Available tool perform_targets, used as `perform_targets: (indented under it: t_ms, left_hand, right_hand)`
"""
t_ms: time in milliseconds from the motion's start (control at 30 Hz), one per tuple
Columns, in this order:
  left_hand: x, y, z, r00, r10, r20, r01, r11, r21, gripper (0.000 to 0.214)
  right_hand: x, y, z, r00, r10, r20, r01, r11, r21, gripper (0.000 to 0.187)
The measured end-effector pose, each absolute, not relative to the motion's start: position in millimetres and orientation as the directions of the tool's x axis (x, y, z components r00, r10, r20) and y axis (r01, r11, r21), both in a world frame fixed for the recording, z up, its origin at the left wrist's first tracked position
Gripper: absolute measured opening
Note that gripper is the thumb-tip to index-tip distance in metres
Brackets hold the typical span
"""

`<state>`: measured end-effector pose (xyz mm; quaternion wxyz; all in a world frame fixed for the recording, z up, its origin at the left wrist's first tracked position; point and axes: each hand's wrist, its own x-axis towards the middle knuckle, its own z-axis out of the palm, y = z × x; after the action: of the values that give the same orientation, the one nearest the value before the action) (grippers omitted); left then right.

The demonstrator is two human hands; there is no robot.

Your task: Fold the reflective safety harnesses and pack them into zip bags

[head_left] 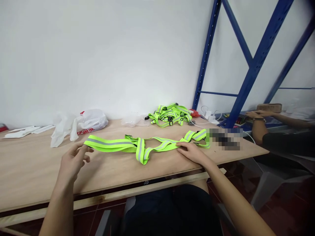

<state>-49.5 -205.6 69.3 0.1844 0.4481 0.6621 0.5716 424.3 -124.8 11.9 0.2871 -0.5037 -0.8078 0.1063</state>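
Note:
A fluorescent yellow-green reflective harness (110, 144) with silver stripes stretches sideways across the wooden table (36, 170). Its left end forms a loop, raised a little and pinched between the thumb and fingers of my left hand (75, 160). The middle part is folded and crossed over itself. My right hand (192, 152) lies on the tabletop with fingers extended, their tips touching the strap right of the middle. Farther right, the straps bunch up beside a pixelated dark patch. Behind them, a pile of similar harnesses (169, 114) with black buckles lies near the wall.
At the back left are a white plastic bag (92, 122) with red print and some white gloves (22, 131). Clear plastic (134, 121) lies by the pile. Blue rack posts (246, 82), white cables and another person's arm (258, 131) are at the right.

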Motion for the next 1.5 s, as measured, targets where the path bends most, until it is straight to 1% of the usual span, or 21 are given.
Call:
perform_targets:
  t_ms: [100,167,200,267,333,400,467,500,567,667,733,833,1067,1200,1300,1367,1400,1433,1500]
  left_hand:
    - [-61,-210,69,-0.604,0.742,0.291,0.419,-0.015,0.908,0.029]
    - [-62,-211,68,-0.601,0.706,0.375,0.5,-0.034,0.865,0.026]
    - [-59,-212,67,-0.567,0.703,0.43,0.552,-0.064,0.831,0.026]
    - [-48,-212,64,-0.43,0.732,0.529,0.654,-0.152,0.742,0.028]
    - [-29,-212,60,-0.227,0.799,0.558,0.724,-0.245,0.645,0.031]
    - [-6,-210,57,-0.01,0.855,0.519,0.76,-0.33,0.559,0.032]
    - [15,-207,52,0.187,0.879,0.439,0.765,-0.411,0.496,0.033]
    - [23,-206,49,0.26,0.879,0.401,0.763,-0.441,0.473,0.034]
    - [33,-202,43,0.338,0.878,0.339,0.768,-0.466,0.44,0.039]
    - [35,-199,34,0.343,0.898,0.275,0.803,-0.432,0.411,0.05]
    - [32,-198,29,0.329,0.915,0.234,0.83,-0.398,0.391,0.053]
    - [30,-198,25,0.324,0.926,0.194,0.851,-0.375,0.368,0.053]
    - [36,-203,24,0.304,0.931,0.201,0.863,-0.358,0.355,0.049]
    - [40,-210,26,0.278,0.927,0.253,0.868,-0.355,0.347,0.047]
    - [49,-209,32,0.231,0.894,0.384,0.86,-0.372,0.349,0.037]
    - [58,-206,38,0.222,0.844,0.488,0.822,-0.431,0.372,0.032]
    - [63,-204,41,0.236,0.823,0.517,0.797,-0.468,0.381,0.031]
    - [68,-203,45,0.266,0.81,0.523,0.773,-0.503,0.386,0.029]
    - [77,-199,51,0.352,0.806,0.475,0.74,-0.551,0.386,0.03]
  right_hand:
    - [425,-126,12,-0.345,0.876,0.336,0.748,0.473,-0.466,0.03]
    - [424,-127,12,-0.36,0.871,0.335,0.749,0.484,-0.453,0.03]
    - [423,-127,12,-0.367,0.866,0.34,0.751,0.492,-0.441,0.03]
    - [419,-128,11,-0.376,0.854,0.361,0.761,0.506,-0.406,0.03]
    - [412,-131,12,-0.383,0.834,0.397,0.77,0.526,-0.361,0.032]
    - [403,-136,15,-0.397,0.804,0.442,0.768,0.555,-0.319,0.035]
    - [394,-142,19,-0.42,0.773,0.476,0.751,0.59,-0.295,0.039]
    - [389,-145,20,-0.43,0.762,0.484,0.742,0.604,-0.291,0.041]
    - [382,-149,22,-0.454,0.761,0.464,0.731,0.616,-0.293,0.042]
    - [376,-151,22,-0.482,0.784,0.391,0.746,0.601,-0.285,0.036]
    - [376,-150,21,-0.491,0.79,0.367,0.757,0.595,-0.269,0.031]
    - [377,-148,21,-0.501,0.786,0.363,0.757,0.601,-0.256,0.029]
    - [379,-148,25,-0.479,0.801,0.359,0.783,0.574,-0.239,0.029]
    - [377,-156,34,-0.472,0.816,0.332,0.791,0.559,-0.249,0.033]
    - [372,-162,39,-0.459,0.838,0.294,0.816,0.529,-0.232,0.034]
    - [367,-165,39,-0.465,0.833,0.301,0.816,0.535,-0.218,0.031]
    - [365,-166,38,-0.476,0.821,0.316,0.806,0.551,-0.215,0.029]
    - [362,-167,37,-0.49,0.803,0.338,0.79,0.573,-0.216,0.027]
    - [358,-169,36,-0.507,0.767,0.392,0.755,0.615,-0.227,0.021]
